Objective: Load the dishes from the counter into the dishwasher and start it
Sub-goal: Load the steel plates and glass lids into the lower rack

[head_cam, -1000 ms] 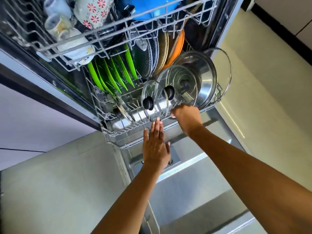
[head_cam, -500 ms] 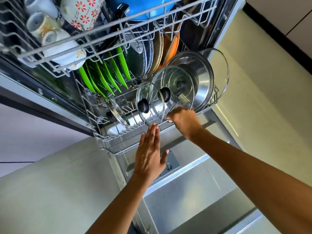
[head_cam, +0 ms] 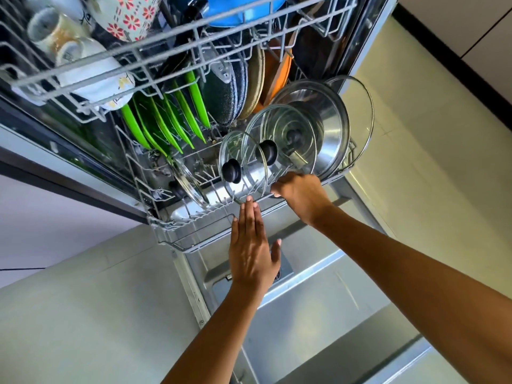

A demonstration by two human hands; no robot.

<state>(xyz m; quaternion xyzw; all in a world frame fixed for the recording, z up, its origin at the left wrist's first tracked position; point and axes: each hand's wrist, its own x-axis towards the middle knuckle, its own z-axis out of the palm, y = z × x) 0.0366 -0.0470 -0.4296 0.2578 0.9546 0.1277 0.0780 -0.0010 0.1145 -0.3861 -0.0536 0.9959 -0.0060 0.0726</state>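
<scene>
The dishwasher stands open with its door [head_cam: 318,314] folded down under my arms. Its lower rack [head_cam: 194,236] is pulled partway out and holds several green plates [head_cam: 166,120], dark and orange plates [head_cam: 249,84], glass lids with black knobs [head_cam: 243,164] and a steel lid [head_cam: 324,126]. My right hand [head_cam: 302,195] is closed on the rack's front rail, just below the lids. My left hand [head_cam: 252,250] is flat with fingers straight, its fingertips touching the same front rail. The upper rack [head_cam: 110,70] carries cups, a flowered mug [head_cam: 127,15] and a blue bowl [head_cam: 243,9].
Pale tiled floor [head_cam: 429,162] lies to the right of the dishwasher, and grey cabinet fronts [head_cam: 69,314] to the left. A dark skirting line runs along the far right wall. The detergent compartment [head_cam: 279,270] sits in the door under my left hand.
The lower rack has slid a little further into the dishwasher, with both hands following it forward. My right hand keeps its hold on the front rail.
</scene>
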